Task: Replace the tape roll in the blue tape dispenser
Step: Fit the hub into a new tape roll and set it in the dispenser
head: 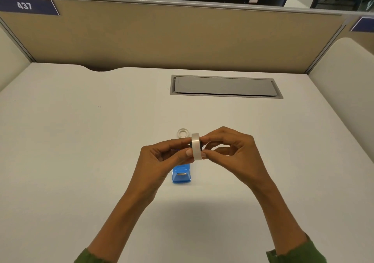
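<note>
Head camera view, looking forward and down over a pale desk [81, 141].

Near centre, two bare hands raised together above the desk, forearms entering from the near edge, green sleeves [297, 252] at both wrists. Between the hands, a tape roll [196, 146], whitish and translucent, held on edge with its narrow band facing the camera. Something dark visible at the roll's core; too small to tell what.

Left hand [162, 157] closed on the roll from the left, thumb tip pressed against the roll's near left face, other fingers curled behind. Right hand [228, 151] closed on the roll from the right, fingertips pinching its right face at top and bottom, remaining fingers loosely bent.

Directly below the hands and slightly nearer, a blue tape dispenser [181, 174] resting on the desk, its far end hidden under the left hand, a small metal strip on its near sloping face. Roll held clear above the dispenser, not touching it.

Just beyond the hands, a small clear ring [183, 133] lying flat on the desk, partly hidden behind the held roll.

Farther back and to the right, a grey rectangular cable hatch [224, 86] set flush into the desk. Along the far edge, a tan partition wall [182, 35], with a blue label [26, 5] reading 437 at its far left top.
</note>
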### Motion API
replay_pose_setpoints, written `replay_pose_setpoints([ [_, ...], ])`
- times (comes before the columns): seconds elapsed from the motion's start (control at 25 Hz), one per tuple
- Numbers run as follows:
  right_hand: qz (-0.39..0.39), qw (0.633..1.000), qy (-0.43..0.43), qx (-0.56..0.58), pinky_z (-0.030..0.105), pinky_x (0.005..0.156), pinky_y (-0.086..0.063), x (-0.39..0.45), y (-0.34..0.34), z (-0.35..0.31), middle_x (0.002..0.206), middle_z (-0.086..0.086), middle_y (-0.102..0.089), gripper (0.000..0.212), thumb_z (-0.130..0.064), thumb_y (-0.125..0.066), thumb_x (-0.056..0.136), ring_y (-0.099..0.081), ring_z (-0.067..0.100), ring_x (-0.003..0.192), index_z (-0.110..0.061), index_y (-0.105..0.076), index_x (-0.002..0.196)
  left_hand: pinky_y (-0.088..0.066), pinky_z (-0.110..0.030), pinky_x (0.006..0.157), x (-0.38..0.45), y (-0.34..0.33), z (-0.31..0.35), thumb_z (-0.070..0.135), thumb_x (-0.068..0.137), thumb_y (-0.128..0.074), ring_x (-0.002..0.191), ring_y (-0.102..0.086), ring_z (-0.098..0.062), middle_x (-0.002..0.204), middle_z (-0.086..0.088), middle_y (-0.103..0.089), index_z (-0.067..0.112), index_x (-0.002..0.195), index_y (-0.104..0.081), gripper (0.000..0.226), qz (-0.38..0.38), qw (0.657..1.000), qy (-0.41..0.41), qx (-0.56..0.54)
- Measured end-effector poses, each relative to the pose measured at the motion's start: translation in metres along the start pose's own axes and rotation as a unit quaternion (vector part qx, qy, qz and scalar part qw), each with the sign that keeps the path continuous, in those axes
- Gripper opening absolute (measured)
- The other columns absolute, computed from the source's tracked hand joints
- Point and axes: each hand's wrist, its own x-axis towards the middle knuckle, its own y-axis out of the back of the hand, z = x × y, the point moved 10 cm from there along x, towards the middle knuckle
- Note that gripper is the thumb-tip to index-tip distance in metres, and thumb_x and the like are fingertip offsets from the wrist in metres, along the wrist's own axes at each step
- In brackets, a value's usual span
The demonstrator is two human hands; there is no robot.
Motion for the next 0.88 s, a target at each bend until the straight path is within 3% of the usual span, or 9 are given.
replay_pose_setpoints([
  [0.2,-0.015,0.996,0.025,-0.085,0.016,0.071,-0.056,0.005,-0.019,0.010,0.082,-0.002,-0.070,0.030,-0.001,-0.075,0.072,-0.069,0.007,0.073,-0.012,-0.069,0.099,-0.055,-0.020,0.082,0.005,0.014,-0.007,0.010,0.073,-0.073,0.084,-0.071,-0.014,0.085,0.001,-0.076,0.020,0.099,-0.071,0.027,0.018,0.998,-0.017,0.064],
  [0.36,-0.026,0.992,0.027,-0.124,0.016,0.071,-0.056,0.012,-0.029,0.024,0.082,-0.006,-0.069,0.029,-0.004,-0.074,0.074,-0.067,0.007,0.075,-0.015,-0.067,0.101,-0.055,-0.016,0.076,0.014,0.023,-0.020,0.011,0.074,-0.072,0.080,-0.072,-0.011,0.084,0.006,-0.076,0.020,0.096,-0.072,0.024,0.039,0.995,-0.021,0.093],
  [0.56,-0.029,0.988,0.006,-0.150,0.022,0.065,-0.051,0.019,-0.034,0.049,0.081,-0.003,-0.069,0.024,-0.009,-0.078,0.069,-0.060,0.010,0.073,-0.014,-0.069,0.091,-0.055,-0.017,0.073,0.022,0.031,-0.037,0.012,0.076,-0.071,0.084,-0.068,-0.008,0.095,0.000,-0.074,0.019,0.095,-0.073,0.021,0.060,0.986,-0.035,0.155],
  [0.72,-0.025,0.990,-0.055,-0.127,0.015,0.068,-0.041,0.020,-0.045,0.077,0.072,-0.009,-0.068,0.023,-0.012,-0.079,0.064,-0.058,0.010,0.071,-0.019,-0.064,0.080,-0.050,-0.014,0.070,0.027,0.039,-0.047,0.018,0.075,-0.073,0.090,-0.062,-0.009,0.104,0.001,-0.065,0.024,0.103,-0.070,0.029,0.091,0.972,-0.047,0.213],
  [0.8,-0.015,0.986,-0.070,-0.149,0.026,0.073,-0.040,0.020,-0.050,0.088,0.076,-0.013,-0.066,0.022,-0.020,-0.079,0.064,-0.054,0.010,0.080,-0.022,-0.063,0.078,-0.046,-0.012,0.075,0.028,0.045,-0.053,0.021,0.075,-0.073,0.098,-0.056,-0.008,0.111,0.004,-0.057,0.027,0.110,-0.065,0.037,0.104,0.960,-0.050,0.257],
  [0.88,-0.001,0.975,-0.072,-0.210,0.035,0.079,-0.034,0.021,-0.051,0.097,0.095,-0.010,-0.064,0.022,-0.033,-0.074,0.061,-0.048,0.012,0.097,-0.025,-0.065,0.080,-0.042,-0.016,0.084,0.028,0.049,-0.060,0.023,0.075,-0.073,0.107,-0.049,-0.008,0.118,0.004,-0.050,0.032,0.113,-0.062,0.041,0.103,0.950,-0.047,0.291],
])
